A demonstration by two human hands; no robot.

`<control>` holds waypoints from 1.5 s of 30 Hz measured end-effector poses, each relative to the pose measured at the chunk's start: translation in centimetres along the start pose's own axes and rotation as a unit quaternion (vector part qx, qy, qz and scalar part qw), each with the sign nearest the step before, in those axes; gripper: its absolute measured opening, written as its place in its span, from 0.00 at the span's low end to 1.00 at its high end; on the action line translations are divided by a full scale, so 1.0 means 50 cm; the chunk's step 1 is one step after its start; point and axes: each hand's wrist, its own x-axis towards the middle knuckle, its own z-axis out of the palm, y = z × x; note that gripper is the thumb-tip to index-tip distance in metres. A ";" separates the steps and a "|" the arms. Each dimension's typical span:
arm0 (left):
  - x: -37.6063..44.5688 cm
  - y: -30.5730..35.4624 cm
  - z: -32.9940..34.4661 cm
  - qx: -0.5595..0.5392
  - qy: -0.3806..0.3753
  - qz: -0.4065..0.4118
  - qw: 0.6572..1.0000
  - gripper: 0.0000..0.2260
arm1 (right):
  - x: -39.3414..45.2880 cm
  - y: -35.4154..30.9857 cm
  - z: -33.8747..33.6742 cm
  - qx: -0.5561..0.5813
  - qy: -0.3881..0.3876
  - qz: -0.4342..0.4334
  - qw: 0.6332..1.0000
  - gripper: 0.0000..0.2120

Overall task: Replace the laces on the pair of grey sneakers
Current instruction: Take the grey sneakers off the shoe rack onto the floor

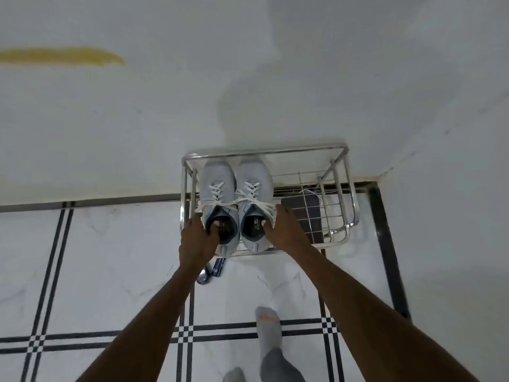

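Pair of grey sneakers, white laces (220, 195) threaded and loosely tied, side by side on the top tier of a metal rack (337, 172) in the middle of the frame, toes toward the wall.

Left sneaker (217, 177): left hand (197, 239) at its heel opening, thumb inside the collar, fingers curled round the outer side; grip closed on the shoe.

Right sneaker (254, 175): right hand (283, 230) at its heel opening, thumb inside the collar, fingers along the outer side by the lace ends; grip closed on the shoe.

Dark mat (300, 213): under the rack's wire shelf, right of the sneakers.

Blue strap (213, 271): on the floor just below the rack's front edge, beside the left wrist.

Floor (110, 257): white tile with black lines.

Sock-clad foot (268, 326): lower middle of the frame.

Yellow smear (63, 55): on the wall, upper left.
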 end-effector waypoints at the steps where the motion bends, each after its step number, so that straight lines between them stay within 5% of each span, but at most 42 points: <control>1: 0.015 -0.013 0.019 -0.015 0.008 -0.015 1.000 0.23 | 0.022 0.017 0.020 0.024 0.002 0.012 1.000 0.27; 10: 0.075 -0.065 0.096 -0.125 -0.013 -0.090 0.988 0.29 | 0.126 0.086 0.120 0.153 0.014 0.074 0.985 0.26; 13: 0.051 -0.073 0.095 -0.126 -0.005 -0.094 0.987 0.23 | 0.100 0.088 0.132 0.156 0.029 0.064 0.985 0.26; 17: -0.023 -0.095 0.105 -0.154 0.023 -0.084 0.984 0.17 | 0.015 0.097 0.132 0.167 0.047 0.049 0.984 0.27; 22: -0.141 -0.152 0.113 -0.178 0.040 -0.021 0.983 0.23 | -0.128 0.128 0.169 0.164 0.103 0.020 0.981 0.29; 33: -0.437 -0.437 0.250 -0.139 -0.012 0.004 0.990 0.26 | -0.455 0.345 0.432 0.192 0.137 0.030 0.971 0.32; 45: -0.341 -0.615 0.561 -0.162 -0.071 -0.043 0.983 0.25 | -0.292 0.620 0.627 0.142 0.059 0.068 0.986 0.31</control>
